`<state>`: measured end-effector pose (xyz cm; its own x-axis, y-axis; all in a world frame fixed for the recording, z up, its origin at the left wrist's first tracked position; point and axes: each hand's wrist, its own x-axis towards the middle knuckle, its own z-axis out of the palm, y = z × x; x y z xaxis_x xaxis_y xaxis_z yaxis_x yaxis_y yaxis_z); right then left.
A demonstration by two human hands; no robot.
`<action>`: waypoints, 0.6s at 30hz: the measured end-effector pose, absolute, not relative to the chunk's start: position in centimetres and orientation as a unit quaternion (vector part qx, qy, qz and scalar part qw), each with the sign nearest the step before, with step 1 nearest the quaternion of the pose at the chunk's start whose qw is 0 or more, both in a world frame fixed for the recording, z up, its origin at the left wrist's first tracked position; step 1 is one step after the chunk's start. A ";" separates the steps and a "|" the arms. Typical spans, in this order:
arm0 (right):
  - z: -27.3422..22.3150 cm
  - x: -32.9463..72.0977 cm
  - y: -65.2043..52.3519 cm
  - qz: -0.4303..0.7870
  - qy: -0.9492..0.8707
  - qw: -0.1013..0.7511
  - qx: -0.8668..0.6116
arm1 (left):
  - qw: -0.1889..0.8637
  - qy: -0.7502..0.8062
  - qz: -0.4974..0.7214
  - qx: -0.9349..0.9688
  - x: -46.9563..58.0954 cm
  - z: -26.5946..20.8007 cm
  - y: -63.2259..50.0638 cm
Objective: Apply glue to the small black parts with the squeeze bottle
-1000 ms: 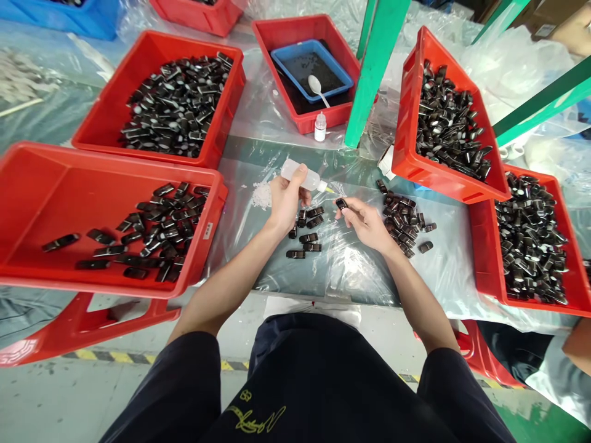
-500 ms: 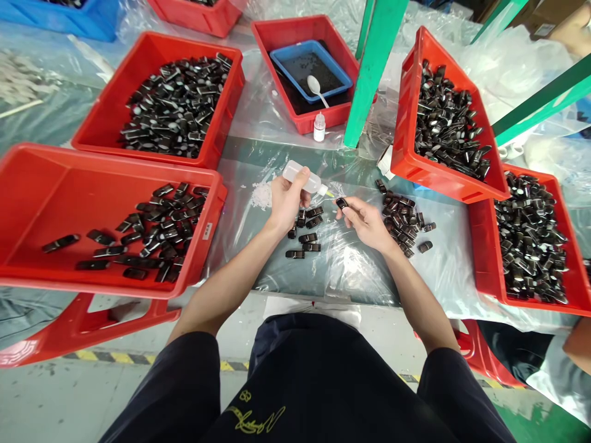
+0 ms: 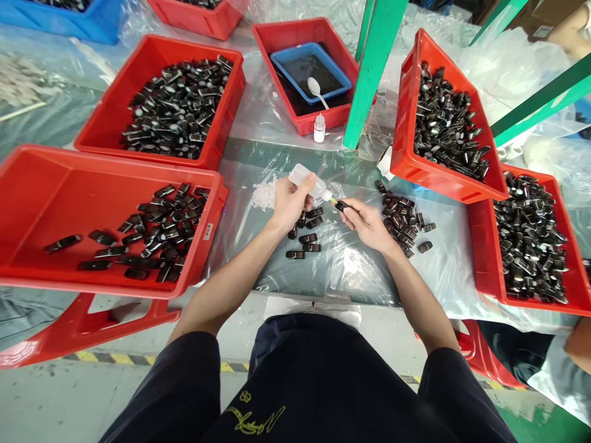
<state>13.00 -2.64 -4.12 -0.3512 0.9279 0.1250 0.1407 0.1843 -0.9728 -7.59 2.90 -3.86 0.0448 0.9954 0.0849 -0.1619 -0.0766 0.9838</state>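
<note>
My left hand [image 3: 292, 202] is closed around a translucent squeeze bottle [image 3: 302, 175], which tilts down to the right. Its thin yellow-green tip meets, or nearly meets, a small glossy black part [image 3: 341, 205]. That part is pinched between the thumb and fingers of my right hand [image 3: 364, 224]. Just below the bottle, several similar black parts [image 3: 308, 238] lie loosely on the plastic sheet. A denser pile of dark parts [image 3: 402, 220] sits to the right of my right hand.
Red bins of black parts stand left [image 3: 55, 184] and right [image 3: 482, 258]. Behind are a green post [image 3: 369, 80], a small white bottle [image 3: 319, 129] and a blue tray [image 3: 335, 91] with a white spoon [image 3: 314, 87]. White scraps [image 3: 264, 195] lie left of my left hand.
My left hand has shifted slightly right with the squeeze bottle, bringing its tip to the black part. The part in my right hand has tilted a little; the hand stays in about the same place.
</note>
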 end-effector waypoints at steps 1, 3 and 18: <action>-4.2 13.0 -2.6 0.493 -0.658 0.400 -0.405 | 0.530 0.424 0.544 0.493 -7.6 -3.8 2.9; -4.2 13.0 -2.6 0.492 -0.660 0.400 -0.404 | 0.528 0.423 0.544 0.496 -7.7 -3.7 2.9; -4.7 13.1 -2.5 0.506 -0.654 0.407 -0.387 | 0.521 0.432 0.546 0.494 -7.6 -3.2 2.6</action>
<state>13.14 -2.47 -4.67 -0.3693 0.9187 0.1398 0.0953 0.1871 -0.9777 -7.61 2.63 -3.16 0.0305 0.9956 0.0890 -0.1406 -0.0839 0.9865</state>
